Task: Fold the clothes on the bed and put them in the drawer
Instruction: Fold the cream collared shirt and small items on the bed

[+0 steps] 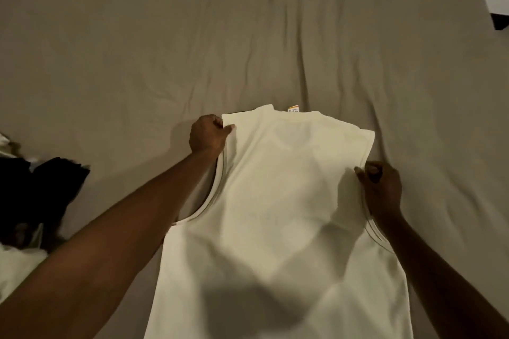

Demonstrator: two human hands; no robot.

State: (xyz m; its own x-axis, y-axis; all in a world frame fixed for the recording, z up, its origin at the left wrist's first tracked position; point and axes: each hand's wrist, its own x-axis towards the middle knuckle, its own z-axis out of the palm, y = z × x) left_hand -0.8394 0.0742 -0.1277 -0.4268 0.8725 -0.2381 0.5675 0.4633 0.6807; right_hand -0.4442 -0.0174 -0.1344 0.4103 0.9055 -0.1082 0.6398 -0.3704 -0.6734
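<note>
White shirt (275, 201) between both hands

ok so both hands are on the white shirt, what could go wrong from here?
1. The left hand pinches only a top corner of the white shirt; the right hand grips lower on the opposite edge, so the fold may come out skewed.
2. The bedsheet is wrinkled, so creases may press into the shirt.
3. The dark clothes lie close by and could get dragged along.

— Where's the shirt (278, 215)?
— Flat on the bed (137, 49), in the middle near edge, tag (293, 109) at its far end.
— Anything else?
— A heap of clothes (35, 198) off to its left.
</note>
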